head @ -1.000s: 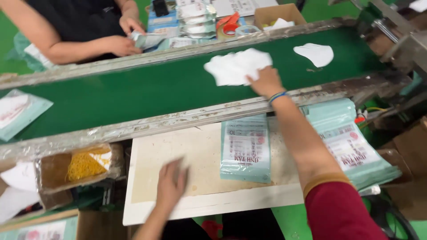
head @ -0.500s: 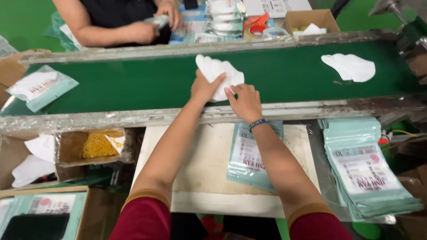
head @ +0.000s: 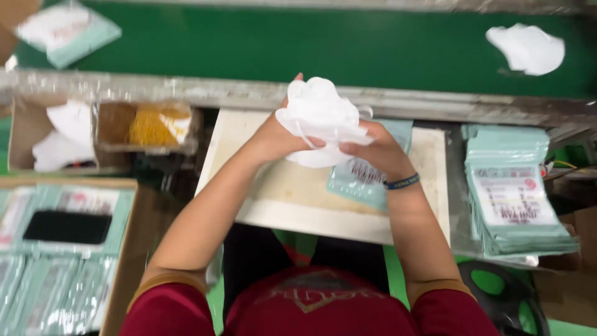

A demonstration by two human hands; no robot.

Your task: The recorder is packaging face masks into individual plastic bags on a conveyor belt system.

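Both of my hands hold a bunch of white face masks [head: 318,115] above a cream work board [head: 249,199]. My left hand [head: 273,137] grips the bunch from the left and below, thumb over its front. My right hand [head: 373,149], with a blue band on the wrist, pinches its right side. Under my right hand a pale green printed pouch [head: 367,180] lies flat on the board. The bunch hides the fingertips of both hands.
A green conveyor belt [head: 311,43] runs behind the board, carrying a white mask [head: 526,47] at right and a filled pouch [head: 68,32] at left. A stack of green pouches [head: 516,199] lies at right. Boxes with white masks, yellow bands [head: 149,124] and pouches stand left.
My hands have lifted the white masks off the belt and drawn them back over the board. The camera has tipped down; the person across the belt is out of view.
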